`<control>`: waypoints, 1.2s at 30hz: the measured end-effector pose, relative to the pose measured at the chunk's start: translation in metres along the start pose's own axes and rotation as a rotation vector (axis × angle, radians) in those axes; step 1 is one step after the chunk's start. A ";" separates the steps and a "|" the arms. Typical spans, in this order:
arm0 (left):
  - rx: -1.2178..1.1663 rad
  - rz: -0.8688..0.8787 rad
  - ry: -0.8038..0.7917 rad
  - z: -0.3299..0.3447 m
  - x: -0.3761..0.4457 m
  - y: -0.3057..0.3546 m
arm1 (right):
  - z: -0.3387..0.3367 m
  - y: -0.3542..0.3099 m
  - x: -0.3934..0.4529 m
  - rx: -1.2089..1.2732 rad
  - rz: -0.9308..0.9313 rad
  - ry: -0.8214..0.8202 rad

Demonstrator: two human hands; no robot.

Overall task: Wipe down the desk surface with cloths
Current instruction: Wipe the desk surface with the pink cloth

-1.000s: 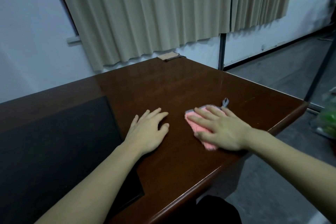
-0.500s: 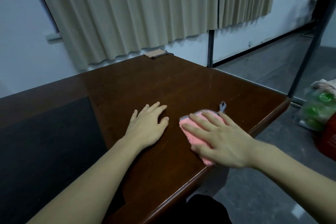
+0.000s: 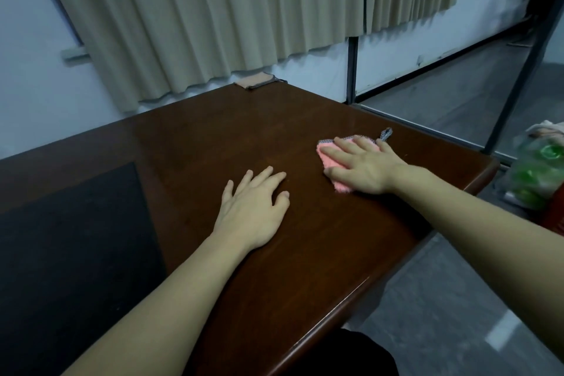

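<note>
I'm mid-wipe; my right hand (image 3: 363,166) presses flat, fingers spread, on the pink cloth (image 3: 328,157) (gripping nothing); left hand (image 3: 253,207) open, empty, bracing the desk (image 3: 213,137); next, I'd judge, sweep toward the far right corner.

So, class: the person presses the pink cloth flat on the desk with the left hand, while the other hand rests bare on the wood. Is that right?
Not quite. The head view shows the right hand pressing the pink cloth flat on the desk, while the left hand rests bare on the wood.
</note>
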State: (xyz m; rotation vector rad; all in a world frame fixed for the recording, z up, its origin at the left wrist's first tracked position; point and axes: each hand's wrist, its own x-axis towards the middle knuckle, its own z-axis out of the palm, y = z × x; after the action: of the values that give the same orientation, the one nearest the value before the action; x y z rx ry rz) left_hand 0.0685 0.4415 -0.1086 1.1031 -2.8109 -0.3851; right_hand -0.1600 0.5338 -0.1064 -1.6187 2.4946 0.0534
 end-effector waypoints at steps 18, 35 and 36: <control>0.072 0.031 -0.049 -0.008 0.004 0.007 | 0.021 -0.009 -0.125 -0.027 -0.226 0.021; -0.011 0.043 -0.054 0.009 0.023 0.049 | 0.000 0.041 -0.031 0.001 0.026 -0.003; -0.008 0.045 -0.050 0.009 0.022 0.049 | 0.004 0.038 -0.047 -0.007 -0.008 -0.003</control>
State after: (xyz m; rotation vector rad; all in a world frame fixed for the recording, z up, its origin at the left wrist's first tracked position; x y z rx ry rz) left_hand 0.0186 0.4624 -0.1047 1.0415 -2.8691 -0.4254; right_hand -0.1758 0.5924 -0.1049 -1.6301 2.4882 0.0634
